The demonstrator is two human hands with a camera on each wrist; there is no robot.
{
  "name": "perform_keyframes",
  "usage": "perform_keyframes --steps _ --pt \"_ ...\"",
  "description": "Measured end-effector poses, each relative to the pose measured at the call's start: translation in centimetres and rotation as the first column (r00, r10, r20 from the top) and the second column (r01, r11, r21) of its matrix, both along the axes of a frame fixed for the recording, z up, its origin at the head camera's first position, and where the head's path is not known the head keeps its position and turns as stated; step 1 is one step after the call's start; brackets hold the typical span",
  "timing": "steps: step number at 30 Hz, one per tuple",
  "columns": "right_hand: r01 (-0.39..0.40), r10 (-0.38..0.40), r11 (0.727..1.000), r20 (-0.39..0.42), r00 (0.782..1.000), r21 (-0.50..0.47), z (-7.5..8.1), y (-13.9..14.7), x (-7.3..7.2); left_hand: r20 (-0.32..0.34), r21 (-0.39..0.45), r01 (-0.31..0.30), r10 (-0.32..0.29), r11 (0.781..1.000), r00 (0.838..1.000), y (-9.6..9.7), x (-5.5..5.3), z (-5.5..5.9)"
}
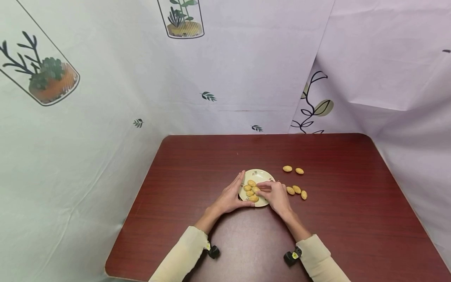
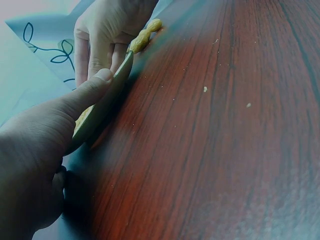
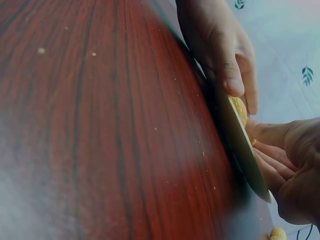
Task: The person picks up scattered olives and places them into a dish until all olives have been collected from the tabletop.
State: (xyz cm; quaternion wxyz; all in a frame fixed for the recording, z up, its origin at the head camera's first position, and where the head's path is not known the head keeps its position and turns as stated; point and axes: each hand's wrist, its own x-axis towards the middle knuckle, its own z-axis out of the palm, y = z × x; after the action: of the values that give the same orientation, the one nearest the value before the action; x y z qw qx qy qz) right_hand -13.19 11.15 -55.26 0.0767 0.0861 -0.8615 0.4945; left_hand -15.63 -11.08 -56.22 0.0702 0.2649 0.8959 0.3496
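A small pale plate (image 1: 262, 175) with several unshelled peanuts (image 1: 248, 188) on its left half rests on the table. My left hand (image 1: 229, 197) holds the plate from the left, thumb on the near rim and fingers along the far left side. From the right, my right hand (image 1: 278, 196) reaches over the plate and pinches a peanut (image 1: 255, 189) between thumb and fingers, among the others. In the right wrist view the plate's edge (image 3: 246, 152) appears side-on, and the right fingertips partly hide the peanuts.
To the plate's right lie several loose peanuts (image 1: 296, 189), with two more peanuts (image 1: 287, 169) farther back. Small crumbs (image 2: 205, 89) dot the dark red wooden table (image 1: 197, 156). A white printed cloth (image 1: 243, 78) hangs behind the table and along its sides.
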Motion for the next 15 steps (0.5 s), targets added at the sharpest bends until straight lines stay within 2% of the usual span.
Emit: perform_keyframes --steps 6,11,15 --pt "0.01 -0.01 1.0 -0.032 0.999 -0.012 -0.14 -0.14 0.15 -0.005 -0.003 0.001 -0.002 1.0 1.0 -0.01 -0.01 0.01" --pt "0.015 -0.015 1.0 0.015 1.0 -0.015 -0.04 -0.09 0.24 -0.011 0.006 0.001 -0.001 1.0 1.0 0.02 0.0 -0.05" --pt "0.016 -0.016 1.0 0.015 1.0 -0.017 0.11 -0.09 0.34 -0.011 0.012 -0.001 0.001 1.0 1.0 0.02 0.05 -0.08"
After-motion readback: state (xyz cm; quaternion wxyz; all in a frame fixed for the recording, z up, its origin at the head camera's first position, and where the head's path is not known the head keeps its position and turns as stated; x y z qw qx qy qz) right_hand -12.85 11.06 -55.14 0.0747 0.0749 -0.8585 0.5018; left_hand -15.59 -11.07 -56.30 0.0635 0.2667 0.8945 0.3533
